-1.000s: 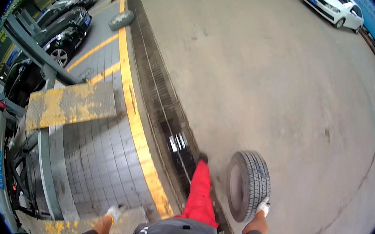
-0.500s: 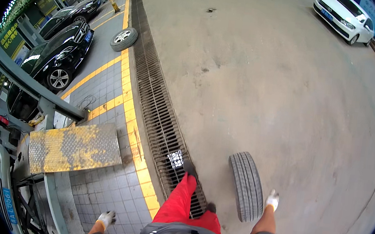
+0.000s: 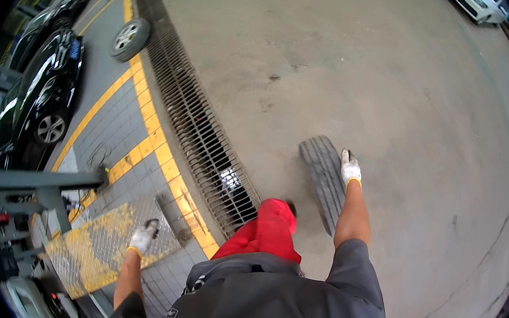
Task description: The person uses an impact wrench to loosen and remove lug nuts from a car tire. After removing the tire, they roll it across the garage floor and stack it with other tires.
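Note tyre [image 3: 322, 180] just left of the right grip [image 3: 349, 167], standing on edge on the concrete floor [image 3: 416, 114], tread mostly in view and slightly blurred. Cannot tell whether touching or barely apart at the tyre's right edge; likewise cannot tell how tightly curled. See no wrap around the tread, though. Judged kept on edge for steering from the side, probably with no lifting needed. Placed ahead and to the right of the red trousers [image 3: 272, 224], likely for easy reach by the right grip. Record left grip [image 3: 144, 236] as empty and released, loosely bent, out to the side above a worn yellow metal plate [image 3: 86, 248] (probably for balance; no contact evident). Between the two grips and ahead, find drain grate [image 3: 196, 121] running off alongside a yellow floor line [image 3: 157, 140], presumably set there to catch water. Well ahead of the left grip, log wheel with tyre [image 3: 129, 40], near the grate; cannot tell whether flat or leaning. Farther left, list black car [image 3: 35, 96], nose toward the grate, probably for driving straight out.
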Available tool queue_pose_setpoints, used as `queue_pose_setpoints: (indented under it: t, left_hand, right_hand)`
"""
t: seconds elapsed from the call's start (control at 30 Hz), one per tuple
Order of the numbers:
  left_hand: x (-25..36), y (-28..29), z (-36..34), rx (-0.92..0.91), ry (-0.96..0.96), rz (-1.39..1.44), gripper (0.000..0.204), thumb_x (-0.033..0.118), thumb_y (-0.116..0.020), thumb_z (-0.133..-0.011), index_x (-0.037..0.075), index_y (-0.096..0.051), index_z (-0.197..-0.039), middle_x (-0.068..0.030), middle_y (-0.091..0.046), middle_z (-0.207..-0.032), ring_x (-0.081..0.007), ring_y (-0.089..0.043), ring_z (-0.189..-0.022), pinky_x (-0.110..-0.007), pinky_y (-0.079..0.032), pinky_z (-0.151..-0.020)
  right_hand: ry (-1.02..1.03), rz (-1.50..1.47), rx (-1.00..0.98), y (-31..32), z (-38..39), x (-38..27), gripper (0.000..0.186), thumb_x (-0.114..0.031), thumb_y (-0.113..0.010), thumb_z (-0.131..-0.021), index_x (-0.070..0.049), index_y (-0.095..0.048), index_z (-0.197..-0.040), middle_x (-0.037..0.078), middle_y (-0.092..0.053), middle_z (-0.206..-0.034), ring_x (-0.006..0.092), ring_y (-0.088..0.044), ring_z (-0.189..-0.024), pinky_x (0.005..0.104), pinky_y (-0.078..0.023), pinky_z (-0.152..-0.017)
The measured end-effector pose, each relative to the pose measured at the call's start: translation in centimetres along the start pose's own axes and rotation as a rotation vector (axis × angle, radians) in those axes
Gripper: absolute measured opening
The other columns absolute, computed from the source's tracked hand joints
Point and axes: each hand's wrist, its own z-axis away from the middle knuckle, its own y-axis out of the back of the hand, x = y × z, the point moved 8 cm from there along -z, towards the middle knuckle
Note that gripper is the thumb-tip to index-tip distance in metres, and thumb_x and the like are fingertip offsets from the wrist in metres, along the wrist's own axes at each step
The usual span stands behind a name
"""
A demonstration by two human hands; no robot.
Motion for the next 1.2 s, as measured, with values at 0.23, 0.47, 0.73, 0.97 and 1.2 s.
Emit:
queue_pose_setpoints:
  t: [0.23,0.47,0.73,0.97,1.2]
  left_hand:
    - [8.2,7.7,-10.7,0.016,-0.030,0.082,0.043,0.040,-0.056,-0.099,0.004,-0.066,-0.121,-0.0074,-0.070,-0.099,-0.0146,-0.065,-0.085,-0.030,-0.052,-0.077]
    - [9.1,9.0,-19.7,-0.136,0.104,-0.183,0.041,0.036,-0.056,-0.099,0.004,-0.062,-0.124,-0.0080,-0.070,-0.100,-0.0166,-0.065,-0.086,-0.030,-0.053,-0.076]
    - [3.8,16.6,-21.7,-0.023,0.494,0.360,0.038,0.035,-0.055,-0.100,0.005,-0.062,-0.121,-0.0061,-0.067,-0.102,-0.0155,-0.062,-0.076,-0.028,-0.052,-0.065]
    - [3.0,19.3,-31.7,-0.132,0.395,-0.037,0.041,0.039,-0.057,-0.097,0.006,-0.063,-0.119,-0.0123,-0.070,-0.103,-0.0251,-0.065,-0.084,-0.037,-0.053,-0.073]
    - [20.8,35.8,-49.0,0.024,0.221,0.096,0.049,0.044,-0.054,-0.096,0.004,-0.061,-0.125,-0.0194,-0.067,-0.118,-0.0339,-0.063,-0.113,-0.039,-0.048,-0.095]
  right_hand:
    - [-0.307,0.176,0.058,-1.8,-4.6,-0.6,0.080,-0.064,-0.025,-0.097,-0.001,-0.052,-0.138,0.026,-0.053,-0.137,0.0378,-0.051,-0.129,0.0447,-0.039,-0.109]
    - [-0.063,0.348,-0.118,-11.5,-11.6,-30.1,0.078,-0.065,-0.022,-0.097,-0.006,-0.052,-0.140,0.023,-0.053,-0.139,0.0364,-0.050,-0.130,0.0432,-0.037,-0.111]
    - [-0.115,0.206,-0.199,-13.6,-23.9,-40.5,0.082,-0.069,-0.025,-0.095,-0.006,-0.045,-0.145,0.022,-0.048,-0.144,0.0380,-0.042,-0.137,0.0443,-0.033,-0.113]
    - [0.027,0.485,-0.051,-23.3,-29.3,-62.4,0.079,-0.064,-0.026,-0.098,-0.003,-0.044,-0.145,0.026,-0.050,-0.141,0.0388,-0.046,-0.133,0.0446,-0.036,-0.112]
    - [0.058,0.359,-0.209,-31.5,-38.8,-75.3,0.081,-0.066,-0.031,-0.096,-0.002,-0.047,-0.142,0.024,-0.049,-0.143,0.0370,-0.044,-0.135,0.0436,-0.036,-0.112]
